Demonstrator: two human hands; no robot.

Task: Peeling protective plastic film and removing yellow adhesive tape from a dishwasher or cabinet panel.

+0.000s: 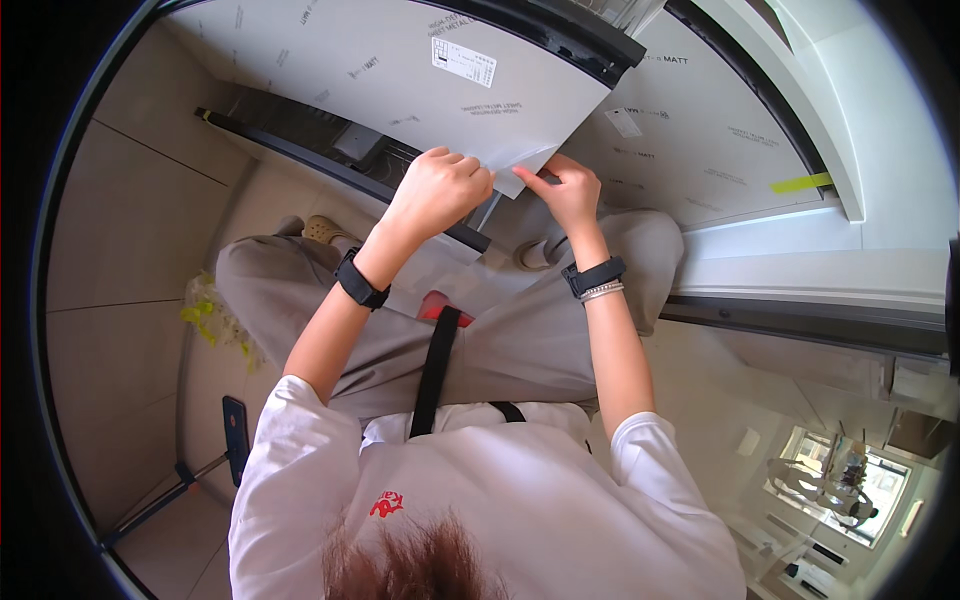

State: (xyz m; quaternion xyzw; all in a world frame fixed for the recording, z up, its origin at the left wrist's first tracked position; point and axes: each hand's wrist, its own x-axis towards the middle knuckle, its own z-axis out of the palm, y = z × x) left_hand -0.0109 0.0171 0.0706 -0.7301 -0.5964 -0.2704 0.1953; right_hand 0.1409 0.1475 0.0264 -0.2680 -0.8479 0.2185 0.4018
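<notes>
A pale protective film (420, 97) with printed writing and a paper label (463, 61) covers the drawer front (513, 186) before me. At its lower right corner the film is lifted and creased. My left hand (442, 187) is closed like a fist at that creased part, gripping the film; its fingertips are hidden. Beside the same corner, my right hand (570, 193) pinches the film between thumb and fingers. Behind the drawer front, the open drawer (360, 146) shows dark inner parts.
A second film-covered panel (675, 135) with a yellow-green tape strip (801, 182) stands at right. Crumpled clear film with yellow-green tape (210, 311) lies on the floor by my left knee. A phone (235, 439) on a stand (161, 495) is at lower left. A red object (439, 306) sits between my legs.
</notes>
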